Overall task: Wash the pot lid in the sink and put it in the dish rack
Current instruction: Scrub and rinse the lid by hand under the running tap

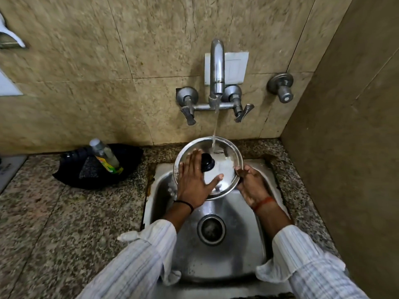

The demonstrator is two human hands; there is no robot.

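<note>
A round steel pot lid [226, 160] with a black knob [207, 162] is held tilted above the steel sink [218, 262], top side facing me. Water from the tap [216, 67] runs onto its upper part. My left hand [194, 180] lies flat on the lid's top with fingers spread, just left of the knob. My right hand [251, 184] grips the lid's right rim. No dish rack is in view.
A black tray [71, 175] on the granite counter [64, 223] left of the sink holds a dish soap bottle [105, 155] and a dark scrub pad [88, 170]. Two tap handles and a separate valve [280, 87] stick out of the tiled wall. A side wall stands close on the right.
</note>
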